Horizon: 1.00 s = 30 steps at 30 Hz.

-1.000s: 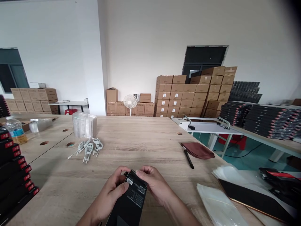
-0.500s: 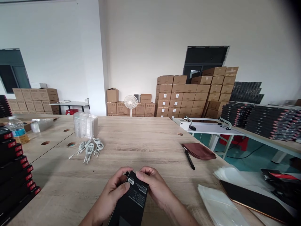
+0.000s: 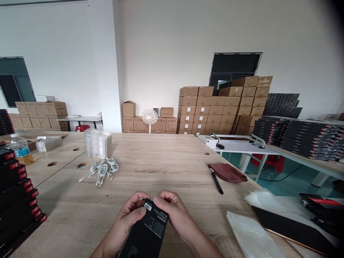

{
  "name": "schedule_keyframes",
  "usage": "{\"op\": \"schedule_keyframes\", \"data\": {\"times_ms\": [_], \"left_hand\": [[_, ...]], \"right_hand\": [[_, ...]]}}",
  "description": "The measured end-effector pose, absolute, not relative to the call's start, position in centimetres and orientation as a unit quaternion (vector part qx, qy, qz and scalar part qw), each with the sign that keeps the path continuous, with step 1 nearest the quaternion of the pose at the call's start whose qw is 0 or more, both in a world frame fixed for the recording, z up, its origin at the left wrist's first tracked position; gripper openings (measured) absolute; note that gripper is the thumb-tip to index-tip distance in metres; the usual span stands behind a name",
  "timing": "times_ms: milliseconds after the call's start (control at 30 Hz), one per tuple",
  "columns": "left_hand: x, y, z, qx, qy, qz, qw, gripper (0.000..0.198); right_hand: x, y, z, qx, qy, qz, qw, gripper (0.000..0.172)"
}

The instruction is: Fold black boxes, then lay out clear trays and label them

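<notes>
Box [image 3: 146, 231], likely light, stiff, being held
Edges, the best hold, are being gripped by left fingers [image 3: 138, 213] (ten o'clock), right fingers [image 3: 163, 205] (one).

Hands [image 3: 127, 219] close together, thumbs [image 3: 139, 214] uppermost, fingers [image 3: 138, 195] curled, forearms [image 3: 200, 240] angled inward

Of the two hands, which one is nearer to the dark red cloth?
Right. The right hand is to the near left of the cloth; the left hand is farther left, at the black box's left edge.
</notes>
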State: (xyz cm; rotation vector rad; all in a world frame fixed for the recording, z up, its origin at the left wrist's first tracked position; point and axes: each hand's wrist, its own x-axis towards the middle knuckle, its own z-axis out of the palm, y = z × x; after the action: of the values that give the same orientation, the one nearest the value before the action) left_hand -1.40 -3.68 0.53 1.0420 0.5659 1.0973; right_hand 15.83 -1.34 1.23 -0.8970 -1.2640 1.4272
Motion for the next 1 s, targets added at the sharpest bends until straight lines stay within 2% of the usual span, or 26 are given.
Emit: {"op": "schedule_keyframes", "data": {"times_ms": [167,267,367,567,767,800,933,1000], "left_hand": [[-1.5,-2.7,0.6,0.412,0.268,0.558,0.668,0.036],[-1.8,-2.4,0.4,0.400,0.284,0.581,0.649,0.040],[-1.9,-2.6,0.3,0.397,0.287,0.588,0.643,0.041],[-2.8,-1.8,0.5,0.471,0.317,0.553,0.610,0.041],[-4.9,-2.7,1.6,0.617,0.435,0.492,0.434,0.048],[-5.0,-3.3,1.7,0.645,0.451,0.475,0.395,0.054],[-4.9,-5.6,0.6,0.708,0.508,0.427,0.243,0.098],[-5.3,-6.3,-0.5,0.718,0.526,0.409,0.199,0.103]], "right_hand": [[16.3,-2.0,2.4,-0.349,-0.583,0.569,0.463,0.039],[16.4,-2.8,3.1,-0.315,-0.618,0.592,0.411,0.051],[16.3,-3.2,3.2,-0.306,-0.632,0.595,0.391,0.051],[15.8,-2.3,1.8,-0.335,-0.592,0.570,0.462,0.055],[16.3,-0.7,1.2,-0.395,-0.550,0.479,0.558,0.066],[16.3,-0.5,1.2,-0.403,-0.540,0.464,0.575,0.067],[16.0,-0.2,1.0,-0.421,-0.524,0.454,0.586,0.068],[16.0,0.2,0.4,-0.421,-0.534,0.478,0.556,0.075]]}}
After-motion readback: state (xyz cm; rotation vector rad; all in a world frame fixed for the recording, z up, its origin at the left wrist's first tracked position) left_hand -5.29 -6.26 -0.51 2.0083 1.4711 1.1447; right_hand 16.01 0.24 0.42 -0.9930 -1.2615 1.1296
